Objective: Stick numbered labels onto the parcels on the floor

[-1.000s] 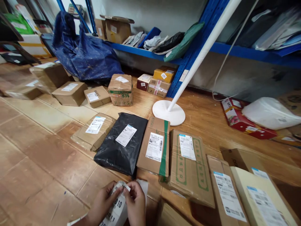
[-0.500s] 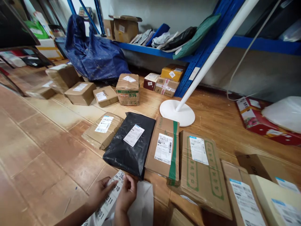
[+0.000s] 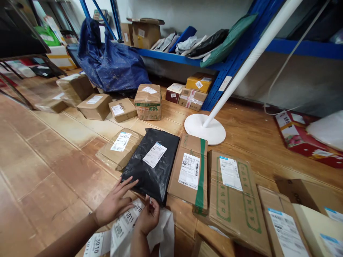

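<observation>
The left hand (image 3: 114, 203) lies open, fingers spread flat, on a strip of numbered labels (image 3: 125, 225), its fingertips reaching one black poly mailer (image 3: 150, 167). The right hand (image 3: 147, 217) pinches the strip's upper edge between thumb and fingers. Just beyond the fingertips, right of the mailer, lie two cardboard parcels (image 3: 191, 171) with green tape or print.

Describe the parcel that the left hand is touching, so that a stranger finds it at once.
Start at the white round lamp base on the wooden floor and look just in front of it, toward the camera. There lies the black plastic parcel, under the left hand's fingertips. It is the only soft black bag; its neighbours are brown cardboard boxes.
</observation>
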Demonstrator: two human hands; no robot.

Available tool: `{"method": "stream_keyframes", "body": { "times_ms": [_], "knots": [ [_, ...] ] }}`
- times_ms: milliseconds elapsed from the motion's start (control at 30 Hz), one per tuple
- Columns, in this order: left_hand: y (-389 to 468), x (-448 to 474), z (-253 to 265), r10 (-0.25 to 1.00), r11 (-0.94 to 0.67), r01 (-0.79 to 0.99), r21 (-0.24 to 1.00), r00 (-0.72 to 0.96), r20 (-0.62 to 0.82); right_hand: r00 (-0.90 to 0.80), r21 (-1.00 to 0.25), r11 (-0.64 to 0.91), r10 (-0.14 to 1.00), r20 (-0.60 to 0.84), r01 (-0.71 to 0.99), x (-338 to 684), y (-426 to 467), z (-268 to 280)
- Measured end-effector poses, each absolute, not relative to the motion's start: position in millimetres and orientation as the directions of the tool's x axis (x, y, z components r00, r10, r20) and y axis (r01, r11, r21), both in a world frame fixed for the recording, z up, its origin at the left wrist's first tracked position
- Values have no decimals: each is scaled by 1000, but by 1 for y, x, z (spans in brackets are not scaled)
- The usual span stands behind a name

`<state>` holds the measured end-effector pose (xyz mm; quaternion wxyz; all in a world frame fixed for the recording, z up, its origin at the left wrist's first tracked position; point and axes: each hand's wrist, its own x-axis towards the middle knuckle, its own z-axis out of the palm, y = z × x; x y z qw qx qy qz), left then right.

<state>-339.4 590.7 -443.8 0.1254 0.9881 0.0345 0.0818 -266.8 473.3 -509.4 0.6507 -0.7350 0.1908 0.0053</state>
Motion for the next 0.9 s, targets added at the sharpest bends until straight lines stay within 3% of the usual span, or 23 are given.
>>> {"method": "stream_keyframes", "body": {
  "times_ms": [100, 233, 367, 467, 567, 667, 767, 900],
  "knots": [
    [602, -321, -437, 34, -937, 8, 350, 997, 66, 921, -957, -84, -306, -240, -278, -268, 476, -508],
    [603, -319, -437, 124, -865, 93, 494, 992, 31, 892, -945, -13, -335, -303, -326, -265, 476, -511],
    [595, -320, -433, 213, -797, 172, 578, 977, 3, 918, -924, 23, -101, -383, -382, -264, 460, -510],
    [574, -319, -425, 402, -660, 299, 689, 915, -12, 882, -881, 35, 27, -471, -472, -267, 438, -496],
    [543, -320, -416, 568, -394, 371, 841, 817, -94, 839, -856, 68, 251, -482, -512, -270, 417, -477],
    [521, -319, -411, 587, -51, 386, 921, 758, -286, 770, -842, 124, 490, -408, -525, -265, 408, -465],
    [517, -316, -408, 555, 133, 385, 913, 734, -391, 775, -852, 133, 503, -382, -506, -257, 408, -463],
    [525, -312, -406, 515, 137, 402, 905, 752, -412, 815, -843, 199, 439, -379, -500, -257, 410, -465]
  ]
}}
